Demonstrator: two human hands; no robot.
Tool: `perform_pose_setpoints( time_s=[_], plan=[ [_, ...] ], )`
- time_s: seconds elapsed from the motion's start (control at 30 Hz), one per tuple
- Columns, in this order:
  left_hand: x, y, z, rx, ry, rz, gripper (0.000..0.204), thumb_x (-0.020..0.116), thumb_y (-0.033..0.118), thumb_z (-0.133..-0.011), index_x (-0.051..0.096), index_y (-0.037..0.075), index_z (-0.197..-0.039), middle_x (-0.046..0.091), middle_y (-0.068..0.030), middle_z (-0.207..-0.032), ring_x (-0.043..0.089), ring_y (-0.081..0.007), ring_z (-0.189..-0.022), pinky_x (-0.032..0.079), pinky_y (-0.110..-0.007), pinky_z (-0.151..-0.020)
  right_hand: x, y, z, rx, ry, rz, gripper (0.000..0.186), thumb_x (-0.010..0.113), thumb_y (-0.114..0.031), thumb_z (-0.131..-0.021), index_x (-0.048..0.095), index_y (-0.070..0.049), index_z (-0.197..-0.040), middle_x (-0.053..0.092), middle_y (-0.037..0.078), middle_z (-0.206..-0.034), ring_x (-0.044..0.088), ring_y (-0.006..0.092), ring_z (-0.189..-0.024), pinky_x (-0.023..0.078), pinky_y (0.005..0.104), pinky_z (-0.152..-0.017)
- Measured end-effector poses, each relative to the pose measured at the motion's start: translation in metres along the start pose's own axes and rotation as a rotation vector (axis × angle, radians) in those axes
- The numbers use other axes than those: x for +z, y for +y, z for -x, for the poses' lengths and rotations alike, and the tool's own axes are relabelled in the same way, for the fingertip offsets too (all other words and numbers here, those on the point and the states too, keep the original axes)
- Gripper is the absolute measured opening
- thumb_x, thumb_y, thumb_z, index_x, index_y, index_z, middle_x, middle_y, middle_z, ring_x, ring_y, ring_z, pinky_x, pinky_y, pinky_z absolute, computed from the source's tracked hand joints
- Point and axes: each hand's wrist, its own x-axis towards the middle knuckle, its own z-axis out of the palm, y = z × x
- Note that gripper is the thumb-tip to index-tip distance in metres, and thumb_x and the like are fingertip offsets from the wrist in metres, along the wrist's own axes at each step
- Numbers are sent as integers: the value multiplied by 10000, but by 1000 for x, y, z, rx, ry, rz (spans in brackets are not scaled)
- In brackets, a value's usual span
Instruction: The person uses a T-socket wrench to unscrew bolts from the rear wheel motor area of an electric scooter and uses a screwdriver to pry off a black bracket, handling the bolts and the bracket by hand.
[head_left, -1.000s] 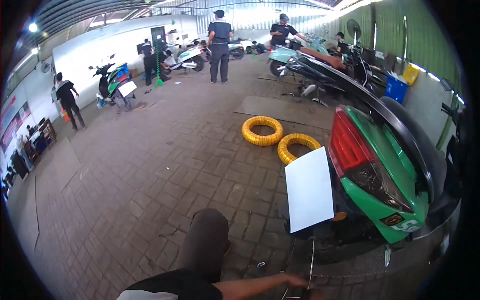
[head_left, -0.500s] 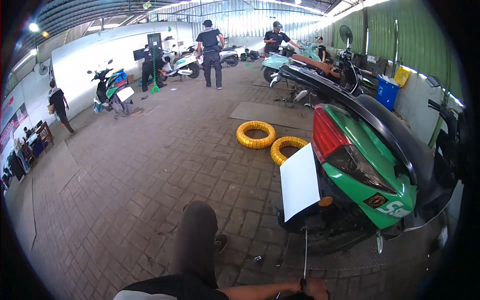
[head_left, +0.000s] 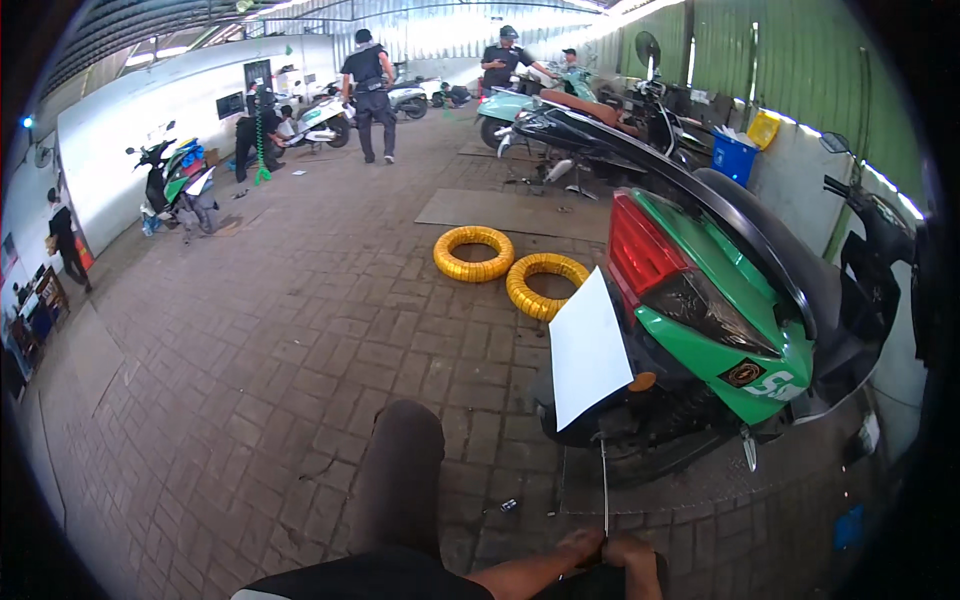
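Note:
My left hand [head_left: 582,545] and my right hand [head_left: 628,556] are closed together at the lower end of a long, thin metal tool [head_left: 605,480], low beside my bent knee [head_left: 405,475]. The tool's far end reaches under the rear of a green and black scooter [head_left: 735,310], below its red tail light. A blank white sheet [head_left: 590,350] hangs over the scooter's back end, beside an orange reflector. On the brick paving left of the tool lies a small shiny metal piece [head_left: 508,506].
Two yellow-wrapped tyres [head_left: 472,270] lie beyond the sheet. More scooters [head_left: 170,190] stand around the workshop, several people [head_left: 370,95] among them. A blue bin [head_left: 730,160] is by the right wall, a flat board [head_left: 480,210] on the floor ahead.
My right hand has come fully into view, and both hands have risen slightly at the tool. My view has shifted, so the scooter and tyres appear higher and further left.

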Motion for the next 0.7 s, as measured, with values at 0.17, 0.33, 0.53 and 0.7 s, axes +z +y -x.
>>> perform_pose_setpoints(
  time_s=[0.17,0.33,0.53,0.7],
  plan=[
    [-14,5,-6,-27,-100,-49,310,548,244,-917,634,51,-1143,642,-189,-1218,608,-338,-1166,506,-442,-940,-25,-31,24,185,-116,-82,430,501,-299,-875,671,-70,-1197,619,195,-1280,589,351,-1205,473,440,-994],
    [2,-38,-16,24,-119,-88,335,580,245,-914,644,13,-1147,660,-215,-1161,633,-362,-1112,527,-461,-884,-52,-83,32,217,-93,58,431,491,-286,-898,652,-108,-1256,585,149,-1358,571,323,-1251,471,448,-1004],
    [5,-25,-9,78,-123,-243,314,572,226,-905,635,42,-1151,646,-175,-1188,607,-334,-1137,500,-444,-923,-70,-88,49,302,-240,18,433,519,-304,-897,657,-98,-1253,623,140,-1314,614,302,-1197,499,435,-963],
    [42,-31,-6,233,-17,88,331,615,217,-883,629,55,-1171,645,-148,-1198,606,-305,-1140,497,-433,-927,-46,-121,87,227,309,70,352,609,-283,-892,704,-11,-1094,720,161,-1023,707,323,-930,564,416,-763]
  ],
)
